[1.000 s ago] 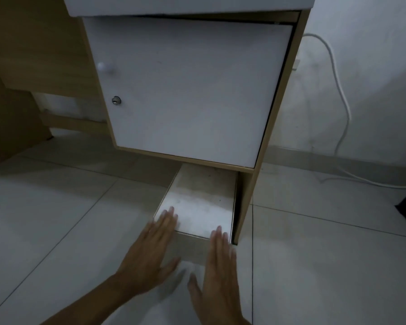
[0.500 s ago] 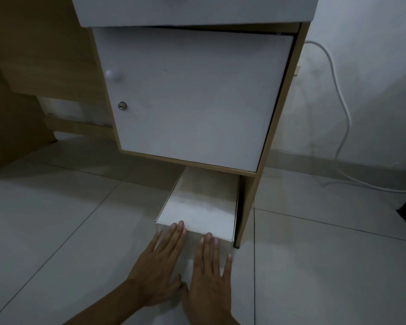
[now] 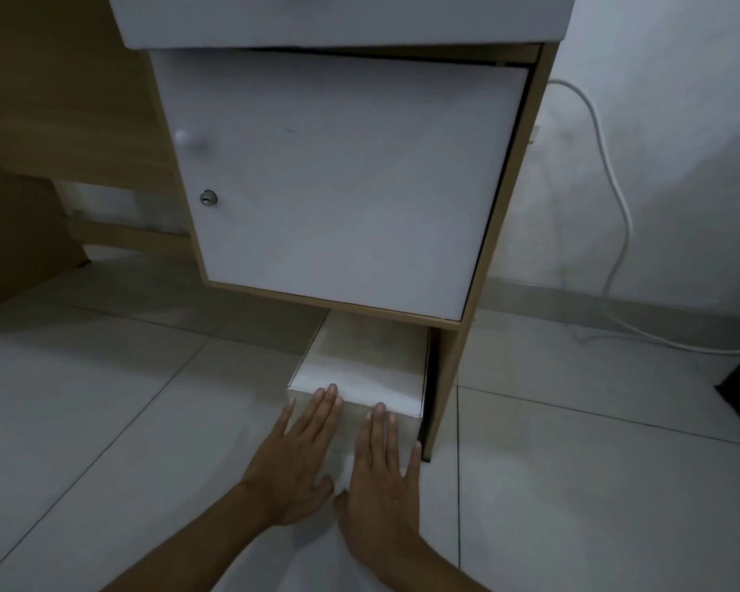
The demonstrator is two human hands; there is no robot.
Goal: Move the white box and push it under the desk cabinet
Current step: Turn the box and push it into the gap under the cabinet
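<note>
Flat, loosely spread fingers (image 3: 330, 399) of the left hand (image 3: 293, 463) and right hand (image 3: 381, 484) press the near face of the white box (image 3: 359, 369), its far end hidden beneath the desk cabinet (image 3: 342, 173).

Bare forearms (image 3: 180, 544), no sleeves.

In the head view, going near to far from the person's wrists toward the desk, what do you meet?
Right hand and left hand flat against the white box → the box, partly under the cabinet → white cabinet door → drawer front.
</note>
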